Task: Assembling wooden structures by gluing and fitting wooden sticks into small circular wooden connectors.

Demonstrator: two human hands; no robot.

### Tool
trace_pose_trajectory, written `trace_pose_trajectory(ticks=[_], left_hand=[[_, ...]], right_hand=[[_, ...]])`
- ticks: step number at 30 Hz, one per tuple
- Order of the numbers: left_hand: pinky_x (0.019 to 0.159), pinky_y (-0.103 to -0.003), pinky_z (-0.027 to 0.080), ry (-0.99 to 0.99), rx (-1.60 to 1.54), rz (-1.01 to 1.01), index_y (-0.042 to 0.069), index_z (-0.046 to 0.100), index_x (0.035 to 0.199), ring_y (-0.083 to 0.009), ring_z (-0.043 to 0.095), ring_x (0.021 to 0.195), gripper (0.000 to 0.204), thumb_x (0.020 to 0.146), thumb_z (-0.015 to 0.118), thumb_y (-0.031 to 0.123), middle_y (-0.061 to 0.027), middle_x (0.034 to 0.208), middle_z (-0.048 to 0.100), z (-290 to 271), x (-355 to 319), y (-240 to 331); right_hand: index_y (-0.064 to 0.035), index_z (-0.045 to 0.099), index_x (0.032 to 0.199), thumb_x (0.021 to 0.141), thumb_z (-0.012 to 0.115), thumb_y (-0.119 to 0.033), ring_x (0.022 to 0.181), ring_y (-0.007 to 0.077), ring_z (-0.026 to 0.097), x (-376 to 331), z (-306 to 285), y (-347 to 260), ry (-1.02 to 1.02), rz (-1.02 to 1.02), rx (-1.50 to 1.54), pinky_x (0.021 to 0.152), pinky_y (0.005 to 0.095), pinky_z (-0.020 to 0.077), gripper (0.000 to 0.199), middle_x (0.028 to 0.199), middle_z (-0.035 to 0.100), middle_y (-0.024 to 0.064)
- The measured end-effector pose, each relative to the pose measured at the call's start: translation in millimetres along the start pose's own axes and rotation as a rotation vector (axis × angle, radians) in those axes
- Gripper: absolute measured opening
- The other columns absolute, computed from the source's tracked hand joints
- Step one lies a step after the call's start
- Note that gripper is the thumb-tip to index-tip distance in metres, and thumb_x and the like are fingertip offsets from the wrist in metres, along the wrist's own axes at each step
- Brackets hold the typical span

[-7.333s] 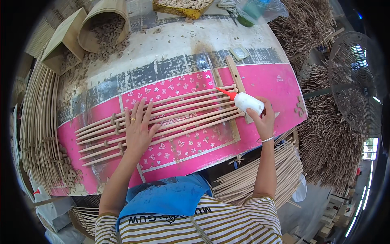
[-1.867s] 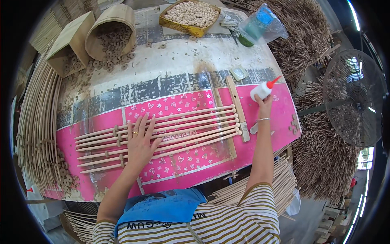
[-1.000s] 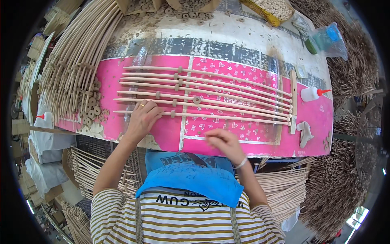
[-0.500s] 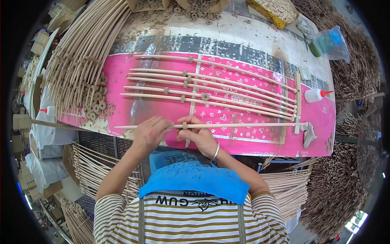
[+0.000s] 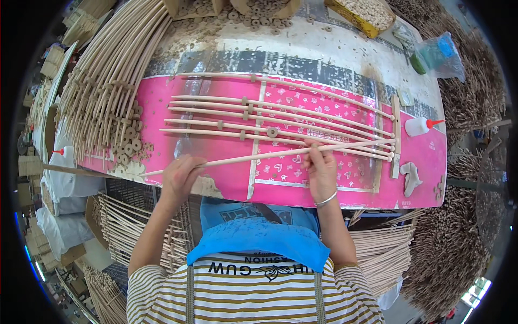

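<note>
A long pale rattan rod (image 5: 253, 156) lies across the near part of the pink work board (image 5: 162, 102). My left hand (image 5: 181, 175) grips its left end, and my right hand (image 5: 319, 167) pinches it near the middle. Its right end reaches the wooden end strip (image 5: 397, 132). Beyond it several more rods (image 5: 280, 116) fan out from that strip, with small round wooden beads (image 5: 272, 132) between them.
A white glue bottle with a red tip (image 5: 422, 126) lies at the right. A bundle of long rods and loose beads (image 5: 108, 97) fills the left side. A tray of beads (image 5: 367, 13) and a plastic bag (image 5: 440, 51) sit at the back. Finished racks (image 5: 383, 248) hang below.
My right hand set the glue bottle down at the right. Both hands then picked up a new rod and brought it toward the fan of rods on the board.
</note>
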State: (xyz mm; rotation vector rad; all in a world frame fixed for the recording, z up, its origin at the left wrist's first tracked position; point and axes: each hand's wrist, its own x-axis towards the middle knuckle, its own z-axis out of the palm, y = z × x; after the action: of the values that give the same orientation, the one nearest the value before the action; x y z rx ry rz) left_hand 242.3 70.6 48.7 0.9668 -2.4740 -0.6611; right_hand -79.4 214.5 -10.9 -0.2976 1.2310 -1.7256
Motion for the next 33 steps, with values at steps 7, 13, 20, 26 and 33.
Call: trace_pose_trajectory(ticks=[7, 13, 20, 26, 33], left_hand=[[0.077, -0.037, 0.053, -0.063, -0.057, -0.124, 0.003, 0.070, 0.114, -0.0298, 0.067, 0.087, 0.031, 0.083, 0.069, -0.002, -0.0143, 0.094, 0.066, -31, -17, -40], [0.081, -0.038, 0.056, -0.408, -0.188, -0.101, 0.013, 0.055, 0.148, -0.0268, 0.069, 0.089, 0.061, 0.089, 0.069, 0.006, -0.0159, 0.105, 0.069, 5, 34, 23], [0.068, -0.032, 0.052, -0.556, -0.399, -0.171, 0.001, 0.068, 0.127, -0.0177, 0.063, 0.071, 0.030, 0.100, 0.060, 0.010, -0.0118, 0.085, 0.068, 28, 45, 53], [0.067, -0.029, 0.053, -0.505, -0.503, -0.251, -0.001, 0.069, 0.120, -0.0135, 0.064, 0.073, 0.024, 0.098, 0.060, 0.004, -0.0086, 0.086, 0.071, 32, 40, 48], [0.075, -0.036, 0.051, -0.283, -0.223, -0.032, 0.000, 0.071, 0.115, -0.0267, 0.064, 0.082, 0.023, 0.094, 0.064, 0.002, -0.0127, 0.090, 0.065, 46, 43, 71]], right_hand=[[0.0016, 0.067, 0.125, 0.103, 0.065, -0.018, 0.069, 0.0063, 0.057, 8, -33, -21, 0.026, -0.070, 0.040, 0.062, 0.0234, 0.0497, 0.029, 0.080, 0.062, -0.0013], [0.0013, 0.072, 0.118, 0.101, 0.068, -0.014, 0.069, 0.0067, 0.060, -8, -19, -27, -0.075, -0.095, -0.024, 0.064, 0.0235, 0.0509, 0.023, 0.086, 0.071, 0.0038], [0.0014, 0.073, 0.117, 0.096, 0.075, -0.012, 0.071, 0.0064, 0.059, -15, -32, -39, 0.026, -0.171, 0.055, 0.063, 0.0215, 0.0492, 0.025, 0.086, 0.070, 0.0013], [0.0023, 0.073, 0.115, 0.097, 0.074, -0.018, 0.071, 0.0079, 0.062, -17, -57, -49, 0.049, -0.207, -0.003, 0.064, 0.0224, 0.0513, 0.028, 0.089, 0.071, 0.0042], [0.0015, 0.071, 0.118, 0.098, 0.073, -0.019, 0.074, 0.0087, 0.063, -28, -79, -44, 0.102, -0.204, 0.023, 0.068, 0.0234, 0.0541, 0.029, 0.099, 0.073, 0.0070]])
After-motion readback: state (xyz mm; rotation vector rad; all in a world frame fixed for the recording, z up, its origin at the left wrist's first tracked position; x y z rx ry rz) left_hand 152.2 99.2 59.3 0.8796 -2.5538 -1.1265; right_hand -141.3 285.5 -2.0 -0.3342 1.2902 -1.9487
